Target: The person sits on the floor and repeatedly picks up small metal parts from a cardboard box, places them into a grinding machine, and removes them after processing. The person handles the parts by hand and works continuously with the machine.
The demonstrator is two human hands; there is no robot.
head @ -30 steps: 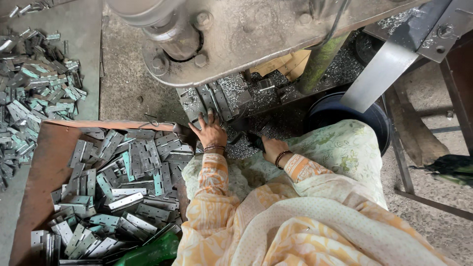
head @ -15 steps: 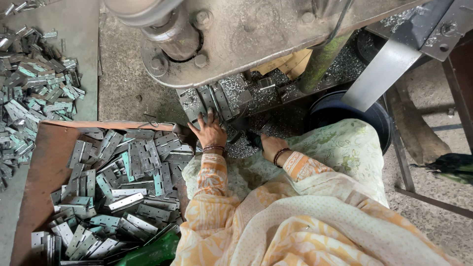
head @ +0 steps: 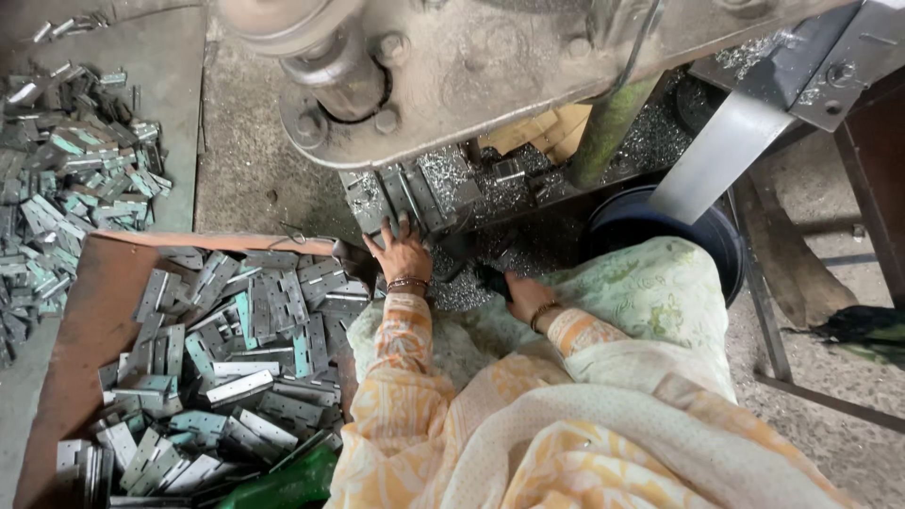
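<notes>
I note my left hand (head: 403,253) spread flat on hinge plates (head: 407,196) at 12 o'clock under the press (head: 490,66), right hand (head: 524,294)'s grip indiscernible; crushed fingers if it cycles.

Metal workshop: heavy press machine (head: 490,85), tray (head: 85,311) of stamped hinge plates (head: 236,358), metal shavings (head: 462,283) around.

Grey metal hinge plates on the press bed

Flat grey hinge plates (head: 401,193) are laid side by side on the machine bed at centre, just beyond the fingertips, amid silvery shavings (head: 457,287); one further small plate (head: 509,170) is seen to the right, partly shadowed.
</notes>
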